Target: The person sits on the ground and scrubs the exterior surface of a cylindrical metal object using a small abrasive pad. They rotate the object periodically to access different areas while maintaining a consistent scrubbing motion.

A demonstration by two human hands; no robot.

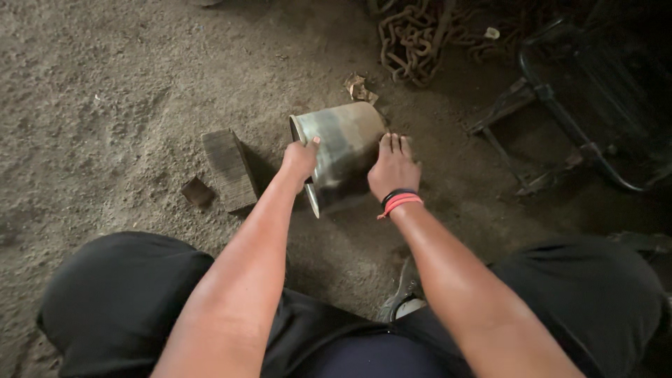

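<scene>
Currently the dull, tapered sheet-metal bucket (pixel 344 150) lies tipped on its side on the sandy dirt floor (pixel 105 91), open rim toward the person, near the middle of the floor. Left hand (pixel 301 159) is curled over the rim edge, thumb on the outer wall. Right hand (pixel 393 168) lies flat on the bucket's side, fingers together and extended. Bucket interior not visible; contents cannot be told. A ribbed wooden block (pixel 229 169) sits just beside the bucket toward the left edge; a rusty chain heap (pixel 409 38) lies at the far edge. Judged stage: bucket tipped and steadied, not yet lifted or set upright.
</scene>
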